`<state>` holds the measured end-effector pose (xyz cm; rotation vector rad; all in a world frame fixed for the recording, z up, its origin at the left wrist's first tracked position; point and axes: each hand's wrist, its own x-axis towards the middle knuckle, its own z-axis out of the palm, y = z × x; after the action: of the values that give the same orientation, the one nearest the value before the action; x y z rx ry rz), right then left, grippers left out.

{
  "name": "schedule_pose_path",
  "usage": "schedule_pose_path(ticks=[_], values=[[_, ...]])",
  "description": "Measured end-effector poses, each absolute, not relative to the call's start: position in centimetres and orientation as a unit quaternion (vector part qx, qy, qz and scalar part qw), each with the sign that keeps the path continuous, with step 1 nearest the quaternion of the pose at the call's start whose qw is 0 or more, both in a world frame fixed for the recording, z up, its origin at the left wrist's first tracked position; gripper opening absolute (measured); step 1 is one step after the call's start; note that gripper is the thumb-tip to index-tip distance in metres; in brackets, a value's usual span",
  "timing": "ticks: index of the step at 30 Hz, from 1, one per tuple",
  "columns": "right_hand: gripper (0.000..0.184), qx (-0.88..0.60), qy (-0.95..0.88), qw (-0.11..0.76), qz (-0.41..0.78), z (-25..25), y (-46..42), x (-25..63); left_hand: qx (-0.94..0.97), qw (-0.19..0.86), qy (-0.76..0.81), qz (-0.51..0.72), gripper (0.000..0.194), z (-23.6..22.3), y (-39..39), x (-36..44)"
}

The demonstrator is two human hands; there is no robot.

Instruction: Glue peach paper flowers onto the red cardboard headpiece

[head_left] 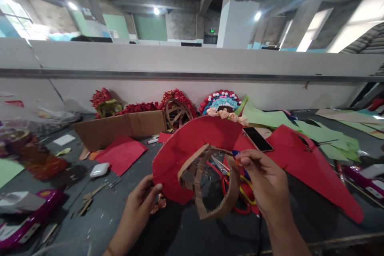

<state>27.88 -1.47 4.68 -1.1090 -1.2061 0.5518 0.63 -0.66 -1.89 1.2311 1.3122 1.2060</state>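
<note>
A red fan-shaped paper headdress (186,144) is held up over the table, its plain back towards me. A brown cardboard band (207,208), bent into a frame with an open middle, sticks out from it. My left hand (139,198) pinches the lower left edge of the red piece between thumb and fingers. Pale peach paper flowers (228,117) line its top right rim. My right hand (264,184) is closed in a pinch beside the right end of the band. A small orange bit shows at those fingertips, too small to name. Behind the band lie scissors (250,198) with yellow handles, partly hidden.
Red paper (315,172), green sheets (336,136) and a phone (258,139) lie to the right. A cardboard strip (120,130), a red sheet (121,154) and a white earphone case (99,170) are left. Decorated headdresses (220,100) stand against the partition. Purple power strips (30,220) flank the table.
</note>
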Motion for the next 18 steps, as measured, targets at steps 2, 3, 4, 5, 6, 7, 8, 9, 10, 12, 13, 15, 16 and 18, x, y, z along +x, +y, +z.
schedule_pose_path(ticks=[2, 3, 4, 5, 6, 7, 8, 9, 10, 12, 13, 15, 16, 18], values=[[0.010, -0.505, -0.529, 0.636, 0.245, 4.6, -1.4, 27.9, 0.502, 0.470, 0.535, 0.490, 0.036, -1.9, -0.7, 0.6], [0.011, -0.510, -0.526, 0.635, 0.245, 4.5, -1.4, 27.9, 0.502, 0.471, 0.536, 0.489, 0.036, -1.9, -0.7, 0.6], [0.012, -0.513, -0.523, 0.635, 0.243, 4.5, -1.4, 27.9, 0.501, 0.473, 0.537, 0.487, 0.037, -2.0, -0.7, 0.6], [0.013, -0.516, -0.520, 0.637, 0.240, 4.4, -1.4, 27.9, 0.500, 0.476, 0.538, 0.484, 0.037, -2.1, -0.7, 0.6], [0.014, -0.516, -0.518, 0.641, 0.236, 4.4, -1.4, 27.9, 0.498, 0.478, 0.539, 0.482, 0.038, -2.2, -0.7, 0.6], [0.015, -0.515, -0.516, 0.643, 0.234, 4.4, -1.4, 27.9, 0.497, 0.480, 0.541, 0.480, 0.038, -2.4, -0.7, 0.5], [0.017, -0.515, -0.517, 0.643, 0.231, 4.4, -1.4, 27.9, 0.495, 0.482, 0.542, 0.479, 0.038, -2.5, -0.6, 0.5], [0.018, -0.515, -0.519, 0.642, 0.228, 4.4, -1.4, 27.9, 0.493, 0.483, 0.543, 0.478, 0.038, -2.7, -0.6, 0.4], [0.020, -0.515, -0.524, 0.641, 0.223, 4.4, -1.4, 28.0, 0.492, 0.485, 0.543, 0.477, 0.038, -2.8, -0.6, 0.4], [0.023, -0.519, -0.534, 0.633, 0.210, 4.5, -1.3, 28.0, 0.490, 0.488, 0.540, 0.480, 0.037, -3.0, -0.5, 0.3], [0.024, -0.521, -0.540, 0.629, 0.202, 4.5, -1.3, 28.0, 0.490, 0.488, 0.539, 0.482, 0.036, -3.0, -0.6, 0.3], [0.024, -0.521, -0.551, 0.623, 0.189, 4.6, -1.3, 27.9, 0.490, 0.484, 0.537, 0.487, 0.036, -2.8, -0.6, 0.4], [0.024, -0.519, -0.555, 0.623, 0.186, 4.7, -1.2, 27.8, 0.492, 0.482, 0.537, 0.488, 0.036, -2.7, -0.6, 0.5], [0.028, -0.507, -0.557, 0.630, 0.189, 4.7, -1.2, 27.7, 0.495, 0.478, 0.536, 0.489, 0.036, -2.3, -0.7, 0.6]])
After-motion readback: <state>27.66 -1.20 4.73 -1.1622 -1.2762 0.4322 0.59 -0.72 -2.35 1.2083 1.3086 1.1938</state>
